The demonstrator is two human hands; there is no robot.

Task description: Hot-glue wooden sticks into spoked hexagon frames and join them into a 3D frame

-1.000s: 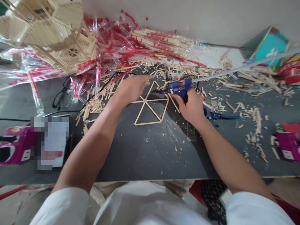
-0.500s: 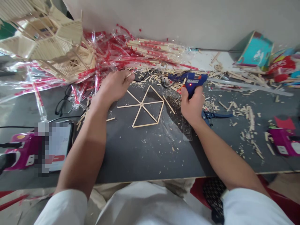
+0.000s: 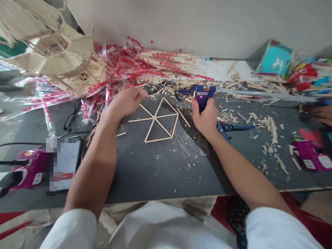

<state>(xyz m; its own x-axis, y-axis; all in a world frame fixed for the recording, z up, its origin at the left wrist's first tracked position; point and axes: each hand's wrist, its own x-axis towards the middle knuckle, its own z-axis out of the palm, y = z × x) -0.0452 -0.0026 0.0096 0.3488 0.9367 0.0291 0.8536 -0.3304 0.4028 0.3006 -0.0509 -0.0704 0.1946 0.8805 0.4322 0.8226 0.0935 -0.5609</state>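
Note:
My right hand (image 3: pixel 206 117) is wrapped round a blue glue gun (image 3: pixel 204 92) with a lit red light. Its nozzle end points left, and a long translucent glue stick (image 3: pixel 261 95) runs out to the right behind it. Above and left of the stick frame, my left hand (image 3: pixel 126 100) is closed in a pinch; the end of a thin wooden stick (image 3: pixel 141 92) shows at its fingertips. Between the hands lies the flat frame of wooden sticks (image 3: pixel 166 115), spokes meeting at one centre and some outer sides joined. A loose stick (image 3: pixel 183 117) rests just right of it.
Blue pliers (image 3: pixel 233 128) lie beside my right wrist. A large wooden stick model (image 3: pixel 64 62) stands at back left, near bundled sticks (image 3: pixel 168 60) in red-marked wrapping. A phone (image 3: pixel 67 162) and purple power strip (image 3: pixel 28 166) are left. Another person's hand (image 3: pixel 323 114) is at far right.
The view has shifted slightly; the glue gun in my right hand appears a little further left. My left hand keeps its pinch by the frame. Another person's hand has come in at the right edge.

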